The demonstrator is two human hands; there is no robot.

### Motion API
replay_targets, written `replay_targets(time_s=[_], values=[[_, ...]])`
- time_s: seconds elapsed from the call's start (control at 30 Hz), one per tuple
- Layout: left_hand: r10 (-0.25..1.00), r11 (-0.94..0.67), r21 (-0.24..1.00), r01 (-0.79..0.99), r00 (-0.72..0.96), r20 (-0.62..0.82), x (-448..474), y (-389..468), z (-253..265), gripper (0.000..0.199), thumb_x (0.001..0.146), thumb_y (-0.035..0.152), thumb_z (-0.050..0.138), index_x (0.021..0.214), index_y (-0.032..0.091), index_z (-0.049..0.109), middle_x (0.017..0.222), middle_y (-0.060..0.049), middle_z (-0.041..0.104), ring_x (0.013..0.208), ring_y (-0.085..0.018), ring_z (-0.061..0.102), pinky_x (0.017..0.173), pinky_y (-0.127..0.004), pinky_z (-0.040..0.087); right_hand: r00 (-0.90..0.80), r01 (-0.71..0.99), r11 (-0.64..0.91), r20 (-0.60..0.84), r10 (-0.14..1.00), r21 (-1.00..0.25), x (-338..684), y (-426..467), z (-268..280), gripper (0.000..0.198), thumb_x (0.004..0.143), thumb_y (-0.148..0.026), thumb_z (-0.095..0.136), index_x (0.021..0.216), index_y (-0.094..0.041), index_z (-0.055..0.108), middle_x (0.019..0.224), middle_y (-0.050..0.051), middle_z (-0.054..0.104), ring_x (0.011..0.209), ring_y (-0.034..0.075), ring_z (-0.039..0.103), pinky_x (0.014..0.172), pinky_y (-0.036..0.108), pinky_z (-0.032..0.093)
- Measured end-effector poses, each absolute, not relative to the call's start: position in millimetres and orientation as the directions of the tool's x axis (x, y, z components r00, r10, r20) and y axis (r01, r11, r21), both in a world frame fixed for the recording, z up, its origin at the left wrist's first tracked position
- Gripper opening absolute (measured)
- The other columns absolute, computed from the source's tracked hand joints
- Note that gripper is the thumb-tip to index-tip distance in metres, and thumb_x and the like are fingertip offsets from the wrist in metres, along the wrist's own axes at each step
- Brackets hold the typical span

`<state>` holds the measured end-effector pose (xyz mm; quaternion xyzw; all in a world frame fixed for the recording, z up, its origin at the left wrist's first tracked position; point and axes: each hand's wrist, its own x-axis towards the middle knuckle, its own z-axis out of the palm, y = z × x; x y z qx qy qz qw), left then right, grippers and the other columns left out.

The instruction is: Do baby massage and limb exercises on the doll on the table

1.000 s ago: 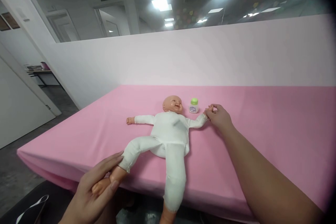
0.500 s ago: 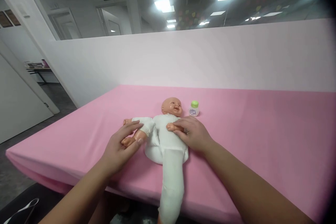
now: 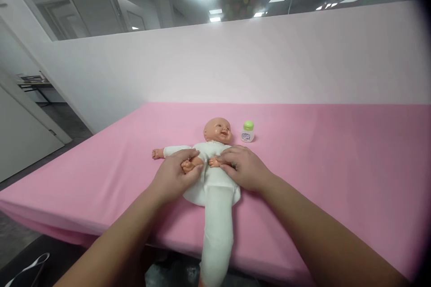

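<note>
A baby doll (image 3: 220,175) with a white cloth body lies on its back, its head at the far end. My left hand (image 3: 177,172) is closed round the doll's bent leg (image 3: 191,166), whose bare foot shows between thumb and fingers against the belly. On the other side my right hand (image 3: 247,168) grips the doll's forearm, with the small doll hand (image 3: 214,162) poking out over the chest. The doll's other arm (image 3: 175,149) stretches out to the left. Its straight leg (image 3: 218,233) reaches toward me past the table edge.
Beyond my right hand, near the doll's head, stands a small clear bottle (image 3: 248,132) with a green cap. A pink sheet (image 3: 319,166) covers the table. Behind it rises a white wall (image 3: 269,63) with glass above. A door (image 3: 27,130) is at the left.
My left hand has pushed the bent leg right and inward onto the doll's belly. My right hand, with the doll's arm, has shifted slightly left. The view has tilted down a little.
</note>
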<state>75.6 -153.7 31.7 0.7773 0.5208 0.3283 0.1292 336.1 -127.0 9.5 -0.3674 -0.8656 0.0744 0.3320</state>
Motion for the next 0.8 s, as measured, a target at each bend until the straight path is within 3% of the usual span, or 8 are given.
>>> replay_targets(time_s=[0.13, 0.23, 0.37, 0.5, 0.6, 0.7, 0.8], values=[[0.917, -0.387, 0.661, 0.643, 0.189, 0.352, 67.5, -155.7, 25.7, 0.05, 0.09, 0.048, 0.068, 0.132, 0.021, 0.071, 0.135, -0.007, 0.072, 0.126, -0.03, 0.066, 0.109, -0.042, 0.053, -0.511, 0.588, 0.735, 0.55, 0.661, -0.337, 338.3, -128.4, 10.2, 0.024, 0.1, -0.022, 0.063, 0.119, -0.029, 0.075, 0.116, 0.001, 0.077, 0.111, 0.025, 0.067, 0.1, 0.043, 0.049], [0.931, -0.35, 0.749, 0.562, 0.118, 0.346, 56.5, -164.5, 21.0, 0.052, 0.091, 0.05, 0.068, 0.133, 0.02, 0.071, 0.134, -0.008, 0.072, 0.125, -0.031, 0.067, 0.108, -0.043, 0.054, -0.412, 0.617, 0.701, 0.612, 0.675, -0.359, 343.7, -127.1, 10.1, 0.033, 0.099, -0.025, 0.062, 0.131, -0.028, 0.069, 0.124, 0.004, 0.075, 0.115, 0.027, 0.066, 0.102, 0.045, 0.05], [0.887, -0.407, 0.734, 0.544, 0.046, 0.459, 36.1, -193.5, 11.7, 0.052, 0.094, 0.046, 0.068, 0.139, 0.02, 0.067, 0.142, -0.01, 0.067, 0.136, -0.032, 0.06, 0.116, -0.046, 0.048, -0.072, 0.597, 0.551, 0.644, 0.761, -0.584, 362.6, -118.4, 7.0, 0.047, 0.096, -0.038, 0.065, 0.142, -0.028, 0.06, 0.123, 0.007, 0.074, 0.107, 0.026, 0.07, 0.093, 0.042, 0.056], [0.82, -0.497, 0.647, 0.578, 0.067, 0.569, 7.8, -232.4, -5.2, 0.051, 0.094, 0.04, 0.069, 0.143, 0.024, 0.064, 0.154, -0.011, 0.057, 0.143, -0.033, 0.053, 0.119, -0.048, 0.046, 0.279, 0.487, 0.361, 0.533, 0.798, -0.795, 389.8, -107.8, 3.5, 0.061, 0.089, -0.048, 0.068, 0.143, -0.024, 0.055, 0.104, 0.005, 0.076, 0.086, 0.022, 0.072, 0.082, 0.037, 0.057], [0.788, -0.525, 0.588, 0.615, 0.089, 0.609, -12.1, -258.0, -17.5, 0.05, 0.095, 0.035, 0.067, 0.145, 0.028, 0.062, 0.155, -0.01, 0.056, 0.144, -0.033, 0.052, 0.119, -0.049, 0.046, 0.416, 0.413, 0.204, 0.383, 0.825, -0.888, 406.8, -100.7, 1.3, 0.062, 0.088, -0.05, 0.065, 0.144, -0.024, 0.053, 0.101, 0.005, 0.076, 0.089, 0.023, 0.073, 0.082, 0.035, 0.056], [0.798, -0.511, 0.549, 0.662, 0.128, 0.588, -20.5, -277.9, -21.6, 0.051, 0.095, 0.034, 0.067, 0.146, 0.029, 0.062, 0.154, -0.01, 0.057, 0.141, -0.033, 0.056, 0.114, -0.047, 0.051, 0.498, 0.433, -0.004, 0.236, 0.834, -0.902, 418.3, -93.5, -2.1, 0.063, 0.089, -0.051, 0.063, 0.144, -0.023, 0.052, 0.102, 0.007, 0.076, 0.094, 0.026, 0.073, 0.083, 0.036, 0.055], [0.79, -0.513, 0.486, 0.708, 0.168, 0.59, -18.0, -290.4, -18.4, 0.051, 0.094, 0.034, 0.067, 0.145, 0.029, 0.063, 0.151, -0.01, 0.06, 0.135, -0.033, 0.061, 0.109, -0.044, 0.055, 0.543, 0.544, -0.179, 0.181, 0.82, -0.82, 425.0, -87.9, -7.3, 0.065, 0.087, -0.047, 0.063, 0.146, -0.02, 0.052, 0.108, 0.011, 0.076, 0.104, 0.03, 0.071, 0.089, 0.039, 0.053]])
